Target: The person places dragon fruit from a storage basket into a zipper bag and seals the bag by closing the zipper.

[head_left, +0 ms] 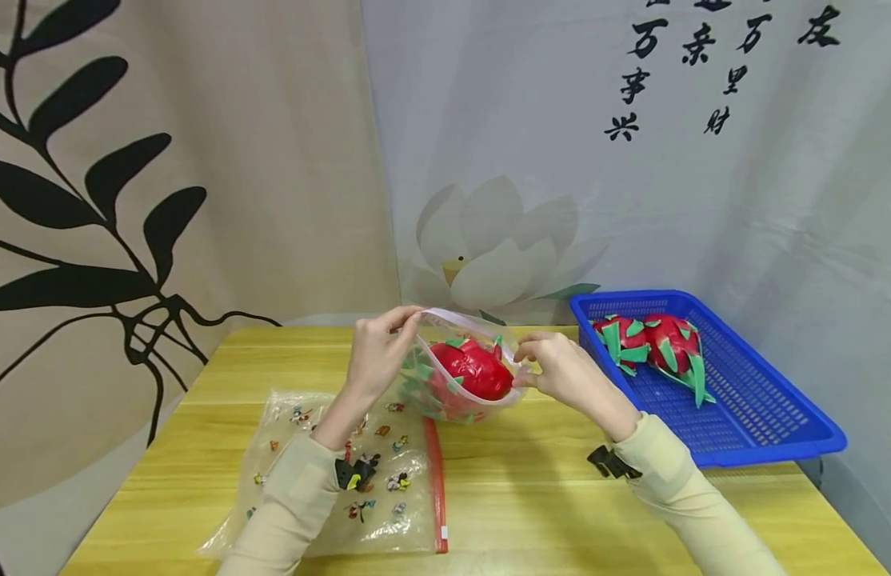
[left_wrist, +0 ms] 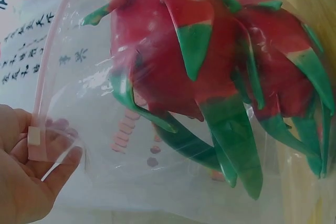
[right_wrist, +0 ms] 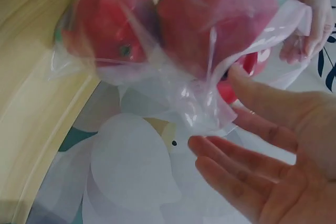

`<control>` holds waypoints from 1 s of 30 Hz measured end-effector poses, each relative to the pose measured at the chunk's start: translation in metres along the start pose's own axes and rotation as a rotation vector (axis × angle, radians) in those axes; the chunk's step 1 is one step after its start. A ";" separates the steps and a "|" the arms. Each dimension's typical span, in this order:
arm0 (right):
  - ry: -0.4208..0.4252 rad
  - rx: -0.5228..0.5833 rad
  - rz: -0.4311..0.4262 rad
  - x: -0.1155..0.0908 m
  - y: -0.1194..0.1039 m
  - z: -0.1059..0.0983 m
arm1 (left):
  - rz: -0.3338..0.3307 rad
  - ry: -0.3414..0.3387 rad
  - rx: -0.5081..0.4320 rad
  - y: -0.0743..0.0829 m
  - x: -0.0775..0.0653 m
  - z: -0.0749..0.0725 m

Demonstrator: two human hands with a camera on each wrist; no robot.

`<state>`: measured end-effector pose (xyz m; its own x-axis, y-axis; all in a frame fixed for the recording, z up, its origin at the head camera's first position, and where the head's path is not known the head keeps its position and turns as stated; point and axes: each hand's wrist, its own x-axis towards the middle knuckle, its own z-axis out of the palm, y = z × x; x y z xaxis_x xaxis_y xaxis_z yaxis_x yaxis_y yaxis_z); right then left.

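Observation:
Between both hands a clear zip bag (head_left: 415, 392) is held up with its mouth spread. Inside are red model dragon fruits with green-tipped scales; one dragon fruit (head_left: 477, 370) shows at the mouth, and another dragon fruit (left_wrist: 278, 61) lies against it in the left wrist view. My left hand (head_left: 377, 352) pinches the bag's top edge, beside the slider (left_wrist: 34, 136). At the opposite rim is my right hand (head_left: 564, 372); in the right wrist view its thumb (right_wrist: 252, 85) lies over the bag's edge, with the index fingertip hidden behind the film.
A blue basket (head_left: 784, 400) stands at the right, with two dragon fruits (head_left: 674, 344) at its left end. Flat on the wooden table (head_left: 517, 512), under my left forearm, lies a cartoon-printed zip bag (head_left: 388, 524) with a red closure. A printed curtain (head_left: 294, 160) hangs behind.

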<state>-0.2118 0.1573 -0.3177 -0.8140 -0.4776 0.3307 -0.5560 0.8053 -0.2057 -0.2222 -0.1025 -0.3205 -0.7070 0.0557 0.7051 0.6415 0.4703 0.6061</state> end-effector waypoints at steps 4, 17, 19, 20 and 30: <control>0.003 -0.004 -0.041 -0.002 0.003 0.004 | -0.002 0.001 -0.004 -0.002 -0.001 -0.001; 0.409 0.108 -0.073 0.000 0.008 0.016 | -0.032 0.033 0.041 -0.005 -0.003 -0.006; 0.495 0.175 -0.042 0.002 0.010 0.016 | -0.041 0.046 0.042 -0.005 -0.002 -0.007; 0.532 0.204 -0.027 0.003 0.011 0.015 | -0.048 0.050 0.040 -0.005 -0.001 -0.008; 0.619 0.278 -0.002 0.011 0.020 0.009 | -0.084 0.038 0.074 -0.025 -0.005 -0.015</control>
<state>-0.2334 0.1651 -0.3267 -0.6126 -0.1228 0.7808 -0.6474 0.6446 -0.4066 -0.2301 -0.1280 -0.3340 -0.7446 -0.0196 0.6672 0.5556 0.5357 0.6358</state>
